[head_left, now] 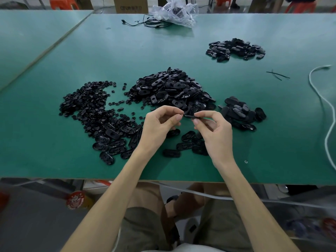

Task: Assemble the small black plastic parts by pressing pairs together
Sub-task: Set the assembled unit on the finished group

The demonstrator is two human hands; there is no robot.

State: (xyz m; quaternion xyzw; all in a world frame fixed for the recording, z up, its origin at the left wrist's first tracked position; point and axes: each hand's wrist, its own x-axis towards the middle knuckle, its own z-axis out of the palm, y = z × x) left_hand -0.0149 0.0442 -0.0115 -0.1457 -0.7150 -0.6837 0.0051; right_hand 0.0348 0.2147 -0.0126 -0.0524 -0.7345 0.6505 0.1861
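My left hand (160, 124) and my right hand (212, 128) meet above the green table (54, 151), each pinching one end of a black oval plastic part (189, 115) between thumb and fingertips. Whether it is one piece or a pair is hidden by my fingers. Behind them lies a large heap of black oval shells (171, 88). A spread of tiny black button parts (87, 104) covers the left. More oval shells (112, 144) lie flat near my left wrist, others (189, 144) lie between my wrists.
A small pile of oval pieces (241, 111) lies right of my hands, another pile (236, 49) at the far right. A white cord (325, 113) snakes along the right edge. A crumpled plastic bag (174, 12) and black cables (145, 23) lie at the back.
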